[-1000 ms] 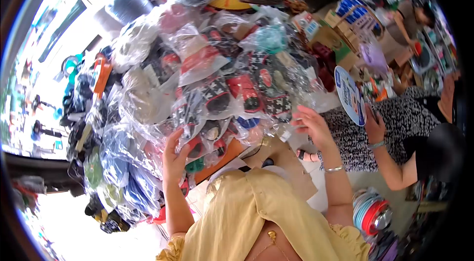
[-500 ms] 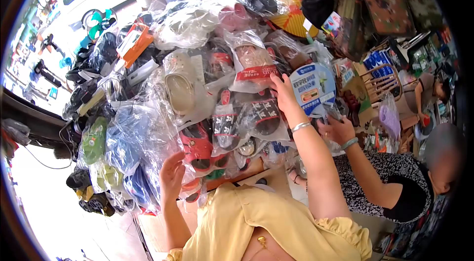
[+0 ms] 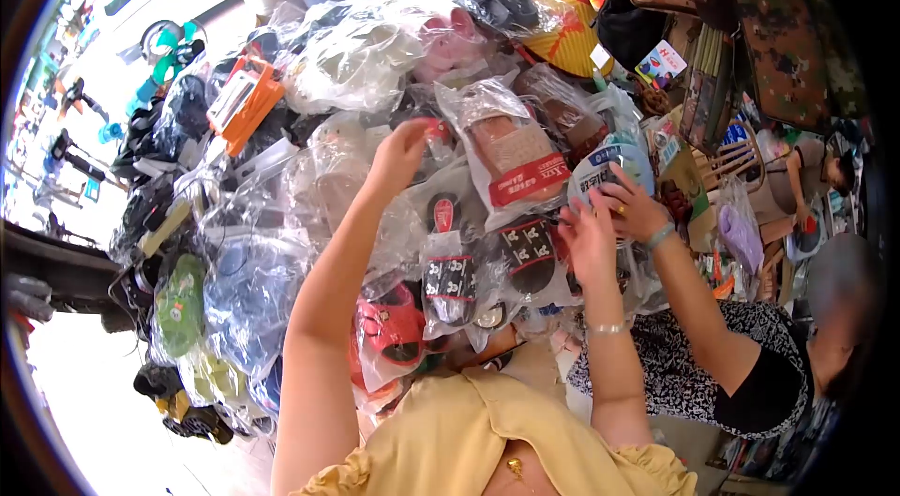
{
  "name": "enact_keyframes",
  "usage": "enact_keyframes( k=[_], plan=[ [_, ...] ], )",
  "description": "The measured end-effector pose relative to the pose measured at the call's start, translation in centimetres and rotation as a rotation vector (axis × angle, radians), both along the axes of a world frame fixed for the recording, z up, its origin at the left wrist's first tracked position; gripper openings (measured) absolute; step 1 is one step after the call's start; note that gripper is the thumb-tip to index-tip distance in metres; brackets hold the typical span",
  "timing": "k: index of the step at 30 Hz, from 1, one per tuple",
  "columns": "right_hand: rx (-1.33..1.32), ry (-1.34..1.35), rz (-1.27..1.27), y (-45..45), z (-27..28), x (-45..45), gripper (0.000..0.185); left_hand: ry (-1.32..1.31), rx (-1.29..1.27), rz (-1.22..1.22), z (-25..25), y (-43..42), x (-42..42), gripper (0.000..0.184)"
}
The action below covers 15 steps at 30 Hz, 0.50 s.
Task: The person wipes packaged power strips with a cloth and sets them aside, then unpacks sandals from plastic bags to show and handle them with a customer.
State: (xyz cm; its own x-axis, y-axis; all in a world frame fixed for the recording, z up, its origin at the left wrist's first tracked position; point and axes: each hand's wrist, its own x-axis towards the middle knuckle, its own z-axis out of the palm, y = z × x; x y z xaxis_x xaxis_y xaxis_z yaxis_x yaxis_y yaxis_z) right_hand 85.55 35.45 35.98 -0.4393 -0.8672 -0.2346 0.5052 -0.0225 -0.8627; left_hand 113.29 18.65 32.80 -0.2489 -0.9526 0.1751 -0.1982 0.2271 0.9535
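Note:
My left hand (image 3: 398,156) is over the middle of the pile, its fingers bent together beside a bagged shoe with red on it (image 3: 437,132). What they pinch, if anything, is hidden. Fingers apart, my right hand (image 3: 592,243) is at the right edge of bagged black slippers with a white pattern (image 3: 528,257). Above these lies a bagged tan pair with a red label band (image 3: 520,163). Another black patterned slipper (image 3: 450,280) and red clogs (image 3: 391,323) lie nearer me, all in clear plastic.
At my right, a person in a black-and-white patterned garment (image 3: 656,365) has a hand (image 3: 637,207) beside mine, over a round blue-and-white fan (image 3: 614,163). Bagged blue shoes (image 3: 248,276) and an orange item (image 3: 246,107) lie left. Camouflage bags (image 3: 773,46) are at upper right.
My left hand has moved up and right, over the pile. My right hand has come down toward me, off the tan pair. The other person's hand has risen over the fan.

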Motion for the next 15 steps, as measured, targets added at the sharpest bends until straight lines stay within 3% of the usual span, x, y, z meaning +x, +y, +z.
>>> enact_keyframes(
  k=[2, 4, 5, 6, 8, 12, 15],
  plan=[
    [0.027, 0.048, 0.028, 4.0, -1.3, -0.2, 0.04, 0.007, 0.063, 0.062, -4.3, -6.1, -2.4, 0.04],
    [0.034, 0.048, 0.026, 8.2, -2.8, -0.7, 0.037, -0.275, 0.004, 0.169, -7.3, -9.6, -3.9, 0.05],
    [0.098, 0.087, -0.021, 10.2, -3.5, -1.0, 0.035, -0.289, 0.042, 0.137, -8.1, -10.3, -4.1, 0.063],
    [0.163, 0.124, -0.069, 12.1, -4.0, -1.3, 0.032, -0.496, 0.104, 0.07, -6.8, -10.4, -4.9, 0.079],
    [0.157, 0.078, -0.153, 15.3, -4.0, -1.5, 0.03, -0.82, -0.119, 0.205, -10.1, -11.4, -6.7, 0.091],
    [0.162, 0.014, -0.294, 20.0, -4.7, -1.8, 0.029, -0.944, 0.073, 0.195, -5.9, -9.7, -7.6, 0.089],
    [0.17, 0.012, -0.351, 21.6, -5.5, -1.7, 0.028, -0.888, -0.067, 0.197, -6.7, -10.6, -6.7, 0.095]
  ],
)
